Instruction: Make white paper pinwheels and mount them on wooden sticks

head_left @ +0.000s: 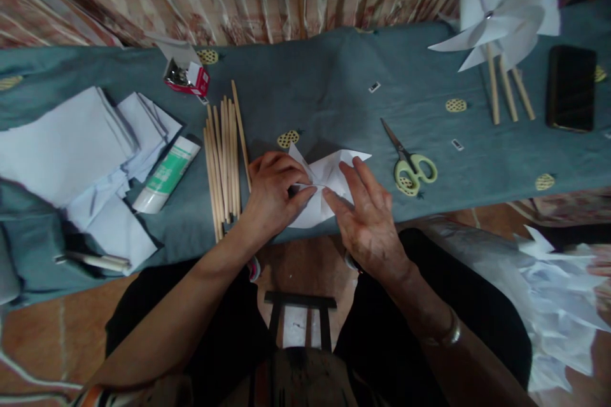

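A white paper pinwheel (312,211) lies at the table's near edge, its pointed blades partly folded toward the middle. From the left, my left hand (273,189) pinches a folded part of the paper near the centre between thumb and fingers. My right hand (366,216) rests on the pinwheel's right side, fingers spread and index fingertip pressing close to the centre. Wooden sticks (223,162) lie in a bundle just left of my left hand. Green-handled scissors (409,162) lie right of my right hand. Fingers hide parts of the paper.
At left are white paper sheets (67,146), a glue stick (167,175), a pen (95,261) and a red box (187,75) of small metal pieces. Finished pinwheels (496,13) and a phone (571,88) lie far right. A bag of paper pinwheels (558,305) stands below right.
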`<state>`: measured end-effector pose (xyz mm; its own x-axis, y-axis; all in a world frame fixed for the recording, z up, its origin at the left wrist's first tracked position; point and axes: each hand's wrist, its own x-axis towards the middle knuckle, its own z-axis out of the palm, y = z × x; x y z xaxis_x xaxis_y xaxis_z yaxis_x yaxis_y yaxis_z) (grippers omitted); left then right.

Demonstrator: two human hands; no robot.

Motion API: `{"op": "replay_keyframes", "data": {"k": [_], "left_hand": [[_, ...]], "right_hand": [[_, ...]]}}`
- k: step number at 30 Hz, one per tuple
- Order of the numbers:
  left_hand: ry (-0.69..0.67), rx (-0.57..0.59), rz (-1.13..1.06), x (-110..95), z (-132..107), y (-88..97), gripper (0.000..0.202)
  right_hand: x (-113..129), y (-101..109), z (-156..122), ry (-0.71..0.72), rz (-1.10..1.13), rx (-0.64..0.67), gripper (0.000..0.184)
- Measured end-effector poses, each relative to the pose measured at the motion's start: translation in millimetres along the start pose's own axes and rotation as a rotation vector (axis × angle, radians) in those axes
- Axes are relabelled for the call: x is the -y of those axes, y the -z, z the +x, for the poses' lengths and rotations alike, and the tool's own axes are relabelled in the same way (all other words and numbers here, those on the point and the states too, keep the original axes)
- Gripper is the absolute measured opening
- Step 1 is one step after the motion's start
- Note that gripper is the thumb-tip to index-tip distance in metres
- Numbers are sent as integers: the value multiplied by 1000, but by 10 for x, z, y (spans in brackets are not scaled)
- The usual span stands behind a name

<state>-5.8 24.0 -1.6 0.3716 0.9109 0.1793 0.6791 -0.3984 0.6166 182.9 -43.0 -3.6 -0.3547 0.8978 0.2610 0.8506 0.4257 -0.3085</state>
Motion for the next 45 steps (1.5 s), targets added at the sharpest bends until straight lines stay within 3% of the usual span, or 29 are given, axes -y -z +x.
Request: {"op": "replay_keyframes", "data": {"k": [15,30,38,45], "left_hand": [[19,52,-58,5,21,23,17],[55,-5,-42,-51,27,-33,13],[38,-37,-21,-56,25,-66,12],[33,-41,-3,-75,38,-70,11]], "right_hand": [[23,14,42,30,-27,-71,25],[21,-12,40,55,-77,-82,20],[31,9,33,3,5,-25,36],[27,1,40,34,-57,-61,22]]}}
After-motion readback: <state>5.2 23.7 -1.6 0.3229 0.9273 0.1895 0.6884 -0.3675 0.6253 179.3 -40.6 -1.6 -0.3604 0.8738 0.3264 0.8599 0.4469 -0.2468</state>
